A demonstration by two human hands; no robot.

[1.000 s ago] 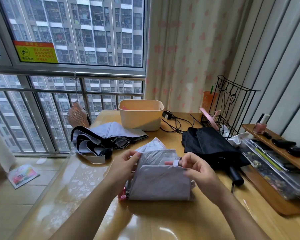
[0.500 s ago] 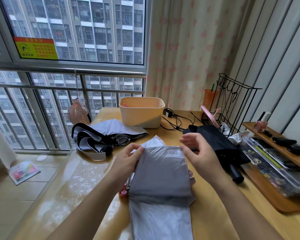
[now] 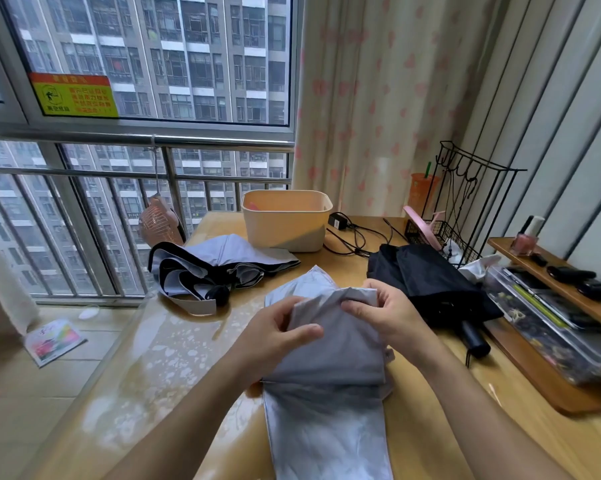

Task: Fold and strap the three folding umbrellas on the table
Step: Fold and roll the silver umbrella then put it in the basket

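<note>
Head view, left to right: the loose umbrella (image 3: 223, 265) sprawls on the glossy table (image 3: 174, 358), pale grey cloth with black lining curling every which way, not strapped yet I'd say. Dead centre, right in front of the person, is the grey umbrella (image 3: 327, 362). It's thin matte fabric, with one long panel trailing toward the camera. Left hand (image 3: 278, 336) has thumb and curled fingers pinching its left edge, probably to keep the pleat flat. Right hand (image 3: 385, 317) pinches the bunched top corner, looks like gathering the flaps before wrapping. Far right, the black umbrella (image 3: 430, 282) lies slumped, stubby handle poking out, also unstrapped as far as I can tell.
</note>
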